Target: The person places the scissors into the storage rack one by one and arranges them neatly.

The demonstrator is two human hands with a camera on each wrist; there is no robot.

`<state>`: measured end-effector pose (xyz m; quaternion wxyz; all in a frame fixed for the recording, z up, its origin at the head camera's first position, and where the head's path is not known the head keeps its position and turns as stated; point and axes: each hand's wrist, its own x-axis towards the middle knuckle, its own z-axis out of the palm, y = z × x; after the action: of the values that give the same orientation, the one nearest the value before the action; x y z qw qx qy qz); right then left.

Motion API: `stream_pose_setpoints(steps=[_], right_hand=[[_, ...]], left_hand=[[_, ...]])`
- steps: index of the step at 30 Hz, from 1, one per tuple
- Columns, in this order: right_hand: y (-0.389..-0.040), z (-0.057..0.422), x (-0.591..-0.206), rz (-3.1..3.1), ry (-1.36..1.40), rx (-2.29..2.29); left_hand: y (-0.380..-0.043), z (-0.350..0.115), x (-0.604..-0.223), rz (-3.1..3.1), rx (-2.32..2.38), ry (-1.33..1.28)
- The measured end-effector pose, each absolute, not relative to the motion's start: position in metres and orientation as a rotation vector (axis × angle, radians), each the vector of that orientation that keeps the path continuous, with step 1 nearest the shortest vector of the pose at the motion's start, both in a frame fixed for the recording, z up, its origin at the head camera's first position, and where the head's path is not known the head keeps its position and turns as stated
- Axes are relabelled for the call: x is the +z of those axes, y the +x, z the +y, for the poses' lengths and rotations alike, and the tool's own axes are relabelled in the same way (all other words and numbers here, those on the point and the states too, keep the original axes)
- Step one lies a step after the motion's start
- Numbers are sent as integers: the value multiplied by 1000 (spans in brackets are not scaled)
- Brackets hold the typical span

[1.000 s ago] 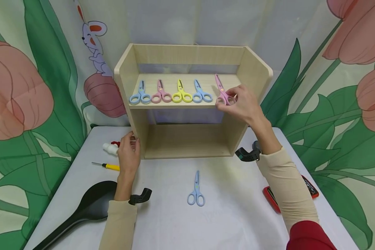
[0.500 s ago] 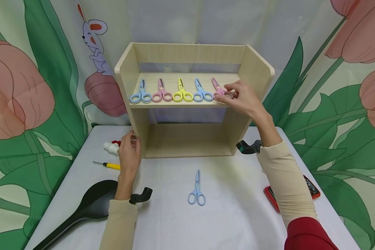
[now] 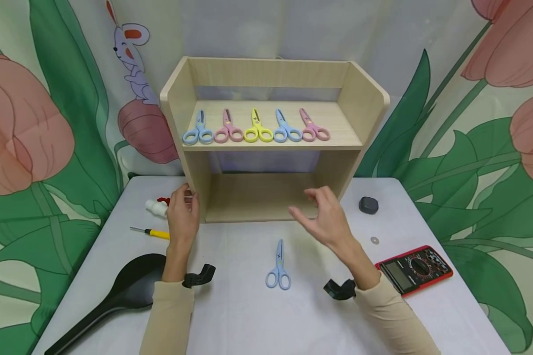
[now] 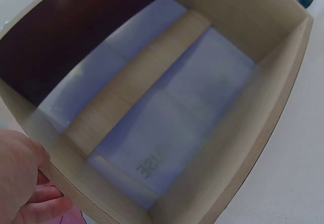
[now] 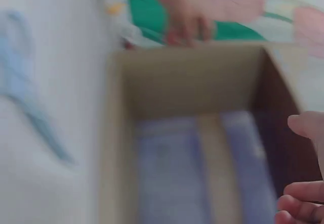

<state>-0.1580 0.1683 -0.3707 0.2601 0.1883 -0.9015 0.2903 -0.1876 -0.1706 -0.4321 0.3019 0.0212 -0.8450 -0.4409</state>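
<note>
A light wooden two-level shelf unit [image 3: 266, 73] stands at the back of the table. Along its upper board lies a row of children's scissors: blue [image 3: 198, 132], pink [image 3: 228, 130], yellow [image 3: 257, 130], blue [image 3: 286, 129] and pink [image 3: 314, 129]. My left hand [image 3: 183, 217] rests at the unit's left side panel; the left wrist view shows its fingers loosely bent along the panel's outer face. My right hand [image 3: 326, 219] hovers in front of the lower compartment, thumb and fingers spread, holding nothing. Another pair of blue scissors [image 3: 279, 268] lies on the table, blades pointing toward the unit.
Left on the white table [image 3: 231, 315] are a white bottle [image 3: 156, 208] with a red tip, a yellow-handled screwdriver [image 3: 159, 234] and a big black spoon [image 3: 137, 278]. At right lie a red-and-black multimeter [image 3: 417, 268], a small metal washer [image 3: 375, 240] and a black block [image 3: 368, 205].
My right hand has let go of the rightmost pink scissors, leaving them on the upper board, and has moved down and toward me. My left hand has stayed at the panel.
</note>
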Motion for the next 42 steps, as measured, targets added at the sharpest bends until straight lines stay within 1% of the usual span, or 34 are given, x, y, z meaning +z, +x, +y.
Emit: stream_pose_setpoints(steps=[5, 10, 15, 22, 27, 31, 37, 42], right_hand=[[-128, 157, -424, -2614, 505, 724], [-104, 148, -460, -2812, 500, 644], [-95, 139, -477, -2966, 507, 471], [-94, 132, -483, -2949, 567, 286], [-95, 132, -474, -2960, 590, 389], [-96, 134, -453, -2897, 654, 591], [-101, 146, -395, -2504, 815, 719], [-121, 168, -342, -2280, 738, 703]], left_hand=[[-187, -169, -431, -2230, -1182, 46], [-186, -169, -430, -2222, -1185, 45], [-186, -171, -430, -2209, -1179, 36], [-186, -171, -434, -2217, -1191, 37], [-187, -171, -433, -2210, -1182, 32], [-187, -171, -433, -2208, -1177, 37], [-187, -171, -434, -2213, -1173, 41], [-188, -171, -435, -2213, -1179, 41]])
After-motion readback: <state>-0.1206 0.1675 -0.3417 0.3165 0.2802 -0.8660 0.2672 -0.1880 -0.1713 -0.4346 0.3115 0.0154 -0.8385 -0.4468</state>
